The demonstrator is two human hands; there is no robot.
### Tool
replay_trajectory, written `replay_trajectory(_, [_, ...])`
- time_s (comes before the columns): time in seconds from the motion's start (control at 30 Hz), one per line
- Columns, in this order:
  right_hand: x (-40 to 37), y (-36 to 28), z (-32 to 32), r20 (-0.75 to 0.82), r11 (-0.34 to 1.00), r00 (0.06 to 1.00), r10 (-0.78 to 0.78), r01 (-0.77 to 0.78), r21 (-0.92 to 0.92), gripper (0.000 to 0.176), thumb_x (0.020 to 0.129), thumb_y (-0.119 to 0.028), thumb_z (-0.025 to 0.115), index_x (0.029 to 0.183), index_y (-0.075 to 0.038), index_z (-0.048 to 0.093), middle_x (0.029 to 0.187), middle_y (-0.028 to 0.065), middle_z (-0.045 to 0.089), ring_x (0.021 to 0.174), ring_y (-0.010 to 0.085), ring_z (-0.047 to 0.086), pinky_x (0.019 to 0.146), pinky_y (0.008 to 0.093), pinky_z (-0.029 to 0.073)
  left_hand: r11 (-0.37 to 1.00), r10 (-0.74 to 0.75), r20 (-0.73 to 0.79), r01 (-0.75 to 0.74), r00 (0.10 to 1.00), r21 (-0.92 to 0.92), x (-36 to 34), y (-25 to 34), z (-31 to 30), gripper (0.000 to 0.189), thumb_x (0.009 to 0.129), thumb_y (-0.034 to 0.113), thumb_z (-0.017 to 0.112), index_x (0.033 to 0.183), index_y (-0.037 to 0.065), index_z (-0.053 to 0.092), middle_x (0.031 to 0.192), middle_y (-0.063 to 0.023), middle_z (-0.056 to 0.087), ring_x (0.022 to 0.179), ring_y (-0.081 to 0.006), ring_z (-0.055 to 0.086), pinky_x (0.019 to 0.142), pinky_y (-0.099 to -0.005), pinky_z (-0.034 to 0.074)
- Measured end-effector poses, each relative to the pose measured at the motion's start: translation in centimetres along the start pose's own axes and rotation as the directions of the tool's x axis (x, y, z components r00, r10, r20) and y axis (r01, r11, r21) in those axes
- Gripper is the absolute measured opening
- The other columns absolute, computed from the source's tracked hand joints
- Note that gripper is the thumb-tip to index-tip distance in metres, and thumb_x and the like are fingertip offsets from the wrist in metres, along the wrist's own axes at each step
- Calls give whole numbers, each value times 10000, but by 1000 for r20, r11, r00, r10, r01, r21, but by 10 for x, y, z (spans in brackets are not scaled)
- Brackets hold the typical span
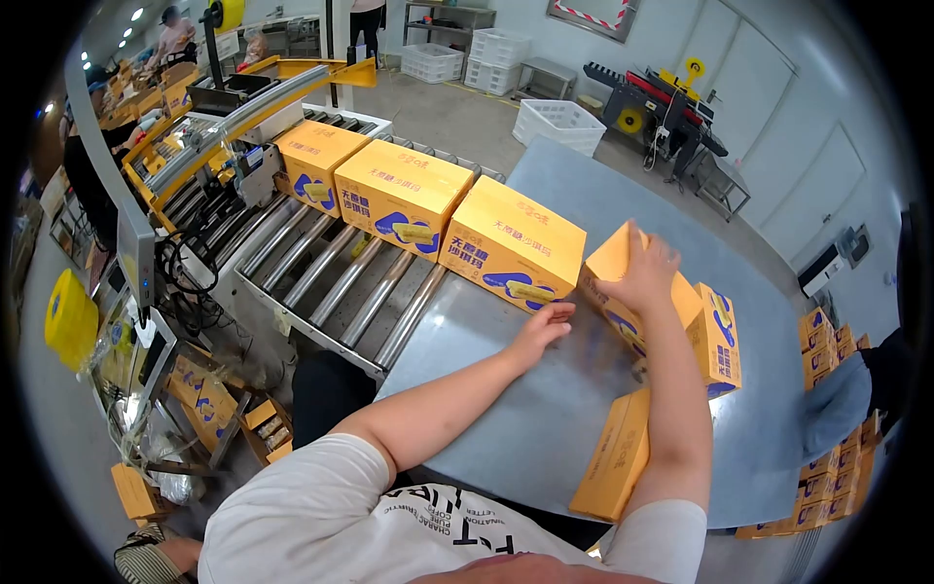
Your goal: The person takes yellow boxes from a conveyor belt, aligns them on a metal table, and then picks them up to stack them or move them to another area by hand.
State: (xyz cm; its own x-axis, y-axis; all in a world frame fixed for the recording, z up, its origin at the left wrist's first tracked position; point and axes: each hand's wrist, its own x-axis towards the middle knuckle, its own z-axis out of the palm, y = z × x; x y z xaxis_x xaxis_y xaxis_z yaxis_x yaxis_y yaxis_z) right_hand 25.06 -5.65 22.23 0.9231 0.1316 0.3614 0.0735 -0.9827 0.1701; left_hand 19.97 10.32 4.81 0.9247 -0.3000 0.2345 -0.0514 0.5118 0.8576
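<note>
My right hand (646, 274) grips a tilted orange cardboard box (610, 255) over its top on the metal table; my forearm covers part of it. Beside the lower right corner of a closed printed carton (513, 241), my left hand (540, 334) is held with its fingers stretched out and holds nothing. That carton is the nearest in a row with a second carton (404, 190) and a third carton (319, 161) on the rollers. To the right of my right forearm stands another printed box (717, 336). A narrow orange box (615, 457) lies near the table's front edge.
The grey metal table (467, 389) adjoins a roller conveyor (336, 292) leading to a yellow-framed machine (229, 127). Stacked cartons (837, 467) stand at the right by a person's sleeve (837, 404). White crates (557, 125) sit on the floor behind. Other people work at the far left.
</note>
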Motion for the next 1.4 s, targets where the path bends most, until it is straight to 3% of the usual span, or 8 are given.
replay_trajectory(0.13, [13,-11,-1,118,965,958,260,-262,4,899,713,-510,776,1484,-213,423,1316,146,546,1265,319,487,994,537,408,998,-42,4,42,999,-56,-2,11,0,409,952,204,514,1305,-1,535,1277,-104,588,1208,-186,531,1050,-324,378])
replay_trajectory(0.23, [15,1,16,250,991,960,126,-135,17,787,784,-469,720,1471,-210,437,1334,113,562,1281,339,493,1007,565,403,996,-54,23,55,998,-67,-6,10,1,376,952,213,514,1265,11,564,1209,-78,614,1136,-154,552,993,-302,402])
replay_trajectory(0.33, [36,30,22,388,934,872,298,-350,68,739,799,-442,706,1451,-202,456,1382,96,552,1320,342,475,1040,602,383,998,-43,50,46,998,-48,-5,11,-1,364,953,224,516,1245,16,581,1170,-67,628,1095,-146,565,974,-293,410])
replay_trajectory(0.47, [31,105,33,379,840,781,496,-542,18,662,825,-383,669,1402,-109,495,1378,184,560,1302,407,497,1093,562,374,997,-66,34,67,997,-36,-5,13,-3,353,952,226,521,1228,18,594,1153,-67,635,1061,-145,573,968,-296,417])
replay_trajectory(0.63, [13,149,58,219,684,649,728,-703,-192,600,874,-339,666,1417,-154,491,1459,139,485,1373,346,429,1072,695,297,996,-71,25,72,997,-61,-5,12,0,331,955,227,518,1203,28,609,1139,-74,642,1045,-145,582,957,-297,427])
replay_trajectory(0.93, [25,92,71,388,902,830,400,-432,-6,563,843,-342,654,1327,-68,567,1374,151,575,1280,325,542,1045,457,454,995,-98,52,100,994,-26,-5,9,-1,312,962,213,514,1184,20,617,1104,-80,654,1020,-155,594,946,-296,440])
replay_trajectory(1.1, [26,71,78,733,941,674,90,-298,158,689,762,-455,734,1319,-70,604,1377,146,582,1269,324,553,1047,418,453,990,-140,63,139,988,17,-2,1,0,293,970,199,516,1169,12,623,1096,-93,657,1019,-170,601,938,-299,452])
replay_trajectory(1.4, [24,101,100,655,954,746,121,-270,130,789,756,-495,763,1386,-69,555,1433,140,539,1327,311,506,1097,408,401,990,-137,54,138,989,-10,-4,4,0,284,969,200,527,1160,15,628,1088,-95,660,999,-179,611,926,-300,459])
